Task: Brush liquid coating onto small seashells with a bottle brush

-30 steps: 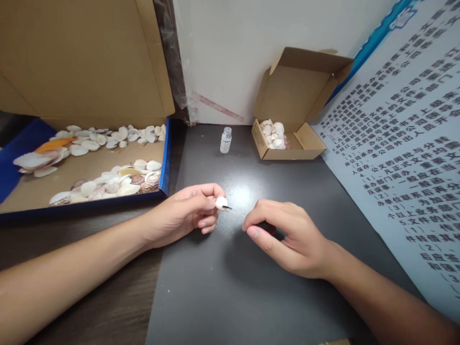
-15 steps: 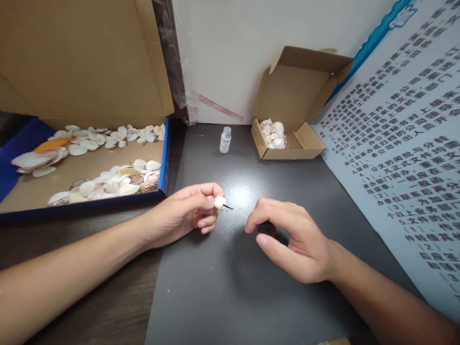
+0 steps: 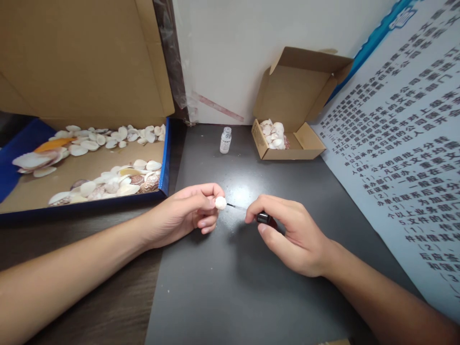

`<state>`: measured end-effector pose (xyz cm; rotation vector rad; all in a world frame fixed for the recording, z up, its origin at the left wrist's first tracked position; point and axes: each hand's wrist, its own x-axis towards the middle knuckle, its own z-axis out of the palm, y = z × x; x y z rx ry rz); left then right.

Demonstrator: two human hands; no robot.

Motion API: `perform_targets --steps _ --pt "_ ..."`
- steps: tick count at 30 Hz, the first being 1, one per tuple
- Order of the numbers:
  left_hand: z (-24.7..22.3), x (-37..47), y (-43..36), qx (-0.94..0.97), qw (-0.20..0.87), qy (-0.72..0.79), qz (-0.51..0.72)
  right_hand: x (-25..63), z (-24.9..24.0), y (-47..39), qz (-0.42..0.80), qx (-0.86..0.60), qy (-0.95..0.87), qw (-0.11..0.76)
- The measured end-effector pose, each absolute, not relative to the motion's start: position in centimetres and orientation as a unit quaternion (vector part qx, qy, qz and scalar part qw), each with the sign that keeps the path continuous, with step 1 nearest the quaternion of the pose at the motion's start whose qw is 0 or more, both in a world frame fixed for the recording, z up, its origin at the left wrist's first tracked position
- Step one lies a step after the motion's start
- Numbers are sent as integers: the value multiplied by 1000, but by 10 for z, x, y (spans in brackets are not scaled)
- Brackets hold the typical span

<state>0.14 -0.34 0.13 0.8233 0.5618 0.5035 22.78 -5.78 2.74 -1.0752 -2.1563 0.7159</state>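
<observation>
A small ribbed shell [image 3: 220, 203] is held above the mat [image 3: 201, 297], near the middle of the view, pinched at its edge by the left hand's [image 3: 194, 206] thumb and index finger; the edge grip probably serves to leave its ribbed face bare towards three o'clock. From there the dark brush tip [image 3: 230, 205] points at it, at its rim; whether they touch I cannot tell. The stem runs back to a black cap [image 3: 263, 218], grasped in the right hand's [image 3: 293, 235] curled fingers and thumb, seemingly held as a handle so the fingers stay off the bristles. At twelve o'clock from the shell a clear bottle [image 3: 225, 141] stands upright and uncapped, likely set there within reach yet out of the hands' way. At one to two o'clock a small box [image 3: 294, 154] with its lid up holds pale shells; at ten, a large box [image 3: 166, 158], also open, holds more in two bands, perhaps so single ones are easy to pick out.
</observation>
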Motion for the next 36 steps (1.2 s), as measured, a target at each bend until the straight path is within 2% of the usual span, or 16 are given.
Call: perform_targets --steps 8,15,22,30,36 --pt "3 2 -3 391 848 266 240 228 28 -58 288 -332 -826 352" --pt "5 3 -4 397 843 273 240 227 28 -58 281 -389 -823 304" --pt "4 3 -4 394 844 274 239 227 28 -58 290 -339 -833 327" --pt "2 4 -3 395 844 265 247 227 27 -58 266 -389 -818 329" --pt "2 3 -3 387 846 269 251 227 25 -56 283 -339 -837 323"
